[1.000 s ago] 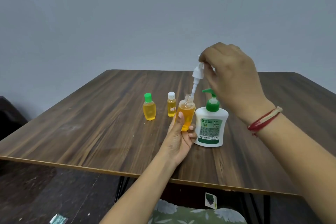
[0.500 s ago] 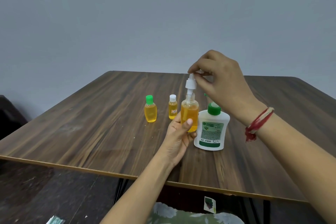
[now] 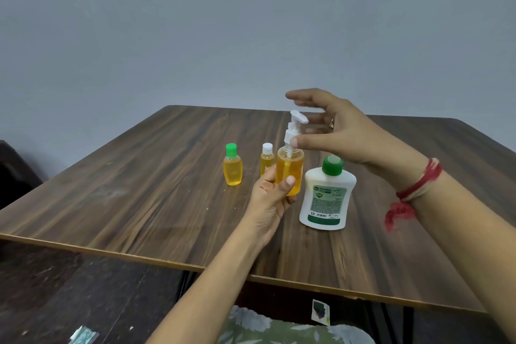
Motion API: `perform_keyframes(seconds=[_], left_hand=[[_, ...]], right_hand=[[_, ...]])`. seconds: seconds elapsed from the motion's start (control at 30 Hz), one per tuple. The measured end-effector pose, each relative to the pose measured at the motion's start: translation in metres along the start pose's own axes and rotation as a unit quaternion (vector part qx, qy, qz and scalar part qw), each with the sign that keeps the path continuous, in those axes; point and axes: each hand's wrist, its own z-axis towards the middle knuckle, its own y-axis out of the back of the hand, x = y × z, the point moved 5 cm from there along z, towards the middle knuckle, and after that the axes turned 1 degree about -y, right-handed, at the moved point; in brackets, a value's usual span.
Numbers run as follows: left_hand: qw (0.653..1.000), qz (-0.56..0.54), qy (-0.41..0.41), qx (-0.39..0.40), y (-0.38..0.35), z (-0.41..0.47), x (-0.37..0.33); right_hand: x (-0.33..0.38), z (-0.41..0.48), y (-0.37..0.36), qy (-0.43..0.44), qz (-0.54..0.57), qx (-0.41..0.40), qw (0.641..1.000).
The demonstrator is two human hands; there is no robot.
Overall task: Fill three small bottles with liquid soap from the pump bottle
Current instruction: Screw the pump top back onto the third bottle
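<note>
Gripping the orange bottle [image 3: 290, 169] round its belly, the left hand [image 3: 269, 198] is holding it upright just left of the white soap bottle [image 3: 325, 198]. It's looking like light, slick plastic, so I'm guessing mid-body is the safest hold. The right hand [image 3: 343, 134] is hovering above that soap bottle, fingers spread, thumb touching the white pump top [image 3: 294, 127].

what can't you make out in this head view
Head view only.
- White soap bottle label: print too small to read.
- Right hand: fingers motion-blurred, contact with pump top unclear.
- White-capped small bottle: lower part hidden behind left hand and orange bottle.
</note>
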Motion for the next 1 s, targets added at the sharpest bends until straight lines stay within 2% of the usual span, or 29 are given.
perform_keyframes(seconds=[0.07,0.17,0.5,0.7,0.8,0.93,1.0], left_hand=[[1.0,0.007,-0.002,0.008,-0.001,0.0,-0.001],[1.0,0.01,-0.006,0.019,-0.004,0.0,-0.002],[1.0,0.01,-0.01,0.001,-0.003,-0.002,-0.001],[1.0,0.024,-0.01,0.0,-0.005,-0.002,-0.003],[1.0,0.024,-0.018,0.004,-0.004,-0.001,-0.006],[0.999,0.024,-0.022,0.009,-0.003,0.0,-0.007],[0.999,0.022,-0.023,0.012,-0.004,0.0,-0.008]], right_hand=[[-0.005,0.0,-0.001,-0.022,0.078,0.036,0.996],[-0.004,0.001,-0.002,-0.01,0.101,0.028,0.994],[-0.011,0.003,-0.005,-0.005,-0.027,-0.112,0.993],[-0.007,0.002,-0.011,0.009,-0.09,-0.145,0.985],[-0.002,0.0,-0.007,-0.001,-0.078,-0.11,0.991],[0.003,-0.003,-0.002,-0.007,0.089,-0.034,0.995],[0.004,-0.002,-0.001,0.003,0.074,-0.031,0.997]])
